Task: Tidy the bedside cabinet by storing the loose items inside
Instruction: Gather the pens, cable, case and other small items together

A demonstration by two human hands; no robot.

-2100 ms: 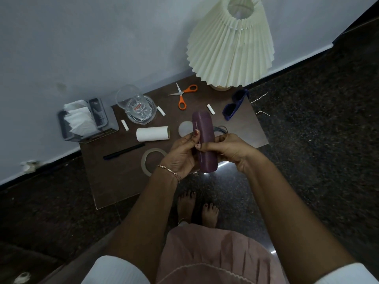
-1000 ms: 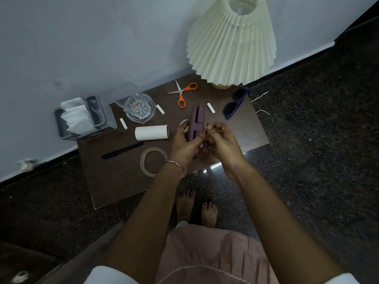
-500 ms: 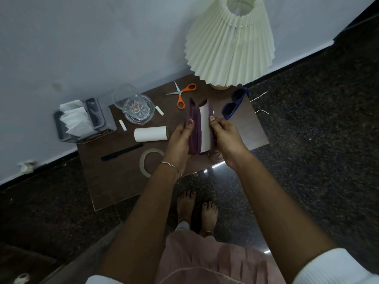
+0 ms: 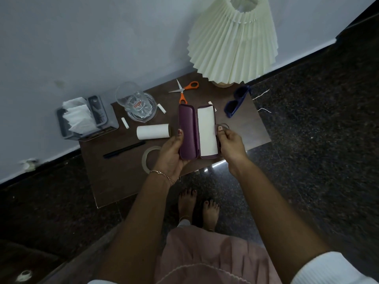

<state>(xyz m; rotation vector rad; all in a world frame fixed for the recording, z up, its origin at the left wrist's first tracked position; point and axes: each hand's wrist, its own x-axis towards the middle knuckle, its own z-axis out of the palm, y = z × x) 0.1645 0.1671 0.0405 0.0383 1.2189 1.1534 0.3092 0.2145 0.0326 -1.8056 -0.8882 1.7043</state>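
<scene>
Both of your hands hold the purple spectacle case [image 4: 187,133] spread open above the front edge of the cabinet top [image 4: 114,177]: your left hand [image 4: 171,155] cups the left half from below with the thumb pressed on its outer edge, and your right hand [image 4: 230,145] pinches the outer edge of the right half, where a pale cloth [image 4: 207,133] lies flat in the shell. The case looks like a rigid, light shell with a smooth skin, so I judge it wants support under the hinge line rather than a squeeze on the lids, which could snap shut or slip. The dark blue sunglasses [image 4: 235,102] lie near the right back corner, just below the pleated lamp [image 4: 232,37], and are likely what belongs in the case; they are light and scratch easily, so take them by the frame, not the lenses. Elsewhere on the top, the orange scissors [image 4: 184,91] rest near the back edge, the glass [image 4: 133,101] stands on its glass dish toward the left back, and the cardboard tube [image 4: 152,131], black pen [image 4: 124,149] and tape ring [image 4: 150,158] lie to the left of your left hand. The glass is the fragile one; lift it by the wall, apart from the dish. None of these is stored yet.
</scene>
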